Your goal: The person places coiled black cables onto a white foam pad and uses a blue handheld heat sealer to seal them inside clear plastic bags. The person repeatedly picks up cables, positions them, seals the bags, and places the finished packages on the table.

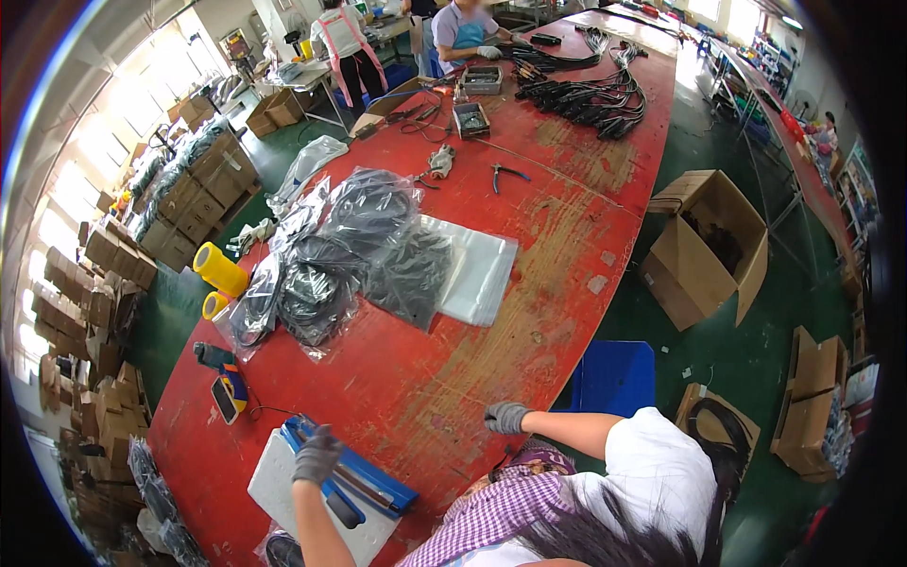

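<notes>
Left gloved hand (316, 455) closed around blue sealer handle (351, 467); right gloved hand (507, 417) curled, empty, on red table (557, 217).

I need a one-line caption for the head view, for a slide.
Gloved left hand presses a blue bag sealer; gloved right hand rests on the red table.

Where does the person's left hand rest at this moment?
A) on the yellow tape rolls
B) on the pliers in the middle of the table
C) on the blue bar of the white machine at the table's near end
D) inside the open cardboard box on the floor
C: the gloved left hand lies on the blue bar of the white machine, far from the other things.
</notes>
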Motion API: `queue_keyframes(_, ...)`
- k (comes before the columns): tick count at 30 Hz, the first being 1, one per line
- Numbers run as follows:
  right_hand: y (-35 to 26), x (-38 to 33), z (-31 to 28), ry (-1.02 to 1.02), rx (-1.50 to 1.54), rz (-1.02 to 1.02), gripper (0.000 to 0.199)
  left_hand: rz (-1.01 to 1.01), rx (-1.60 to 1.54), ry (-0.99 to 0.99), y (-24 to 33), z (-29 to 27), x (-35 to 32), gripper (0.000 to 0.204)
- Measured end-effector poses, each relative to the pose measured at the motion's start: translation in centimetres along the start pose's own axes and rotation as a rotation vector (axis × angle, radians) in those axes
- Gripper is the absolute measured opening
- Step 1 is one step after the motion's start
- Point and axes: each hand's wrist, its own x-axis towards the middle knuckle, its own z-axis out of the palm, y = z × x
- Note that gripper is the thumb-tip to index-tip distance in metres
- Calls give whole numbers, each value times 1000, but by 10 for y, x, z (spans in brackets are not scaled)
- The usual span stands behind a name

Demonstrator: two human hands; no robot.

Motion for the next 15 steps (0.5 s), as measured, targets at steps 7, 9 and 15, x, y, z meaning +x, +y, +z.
queue_keyframes(7, 44, 60, -48, 178, 279, -72, 34, -24, 213, -386, 43, 72, 77, 51)
queue_keyframes(9, 62, 86, -57, 32, 716, 190, 32, -73, 299, -334, 22, 89, 94, 55)
queue_keyframes(15, 23, 152, -161, -35, 1208, -24, 16, -376, 228, -56, 3, 132, 101, 66)
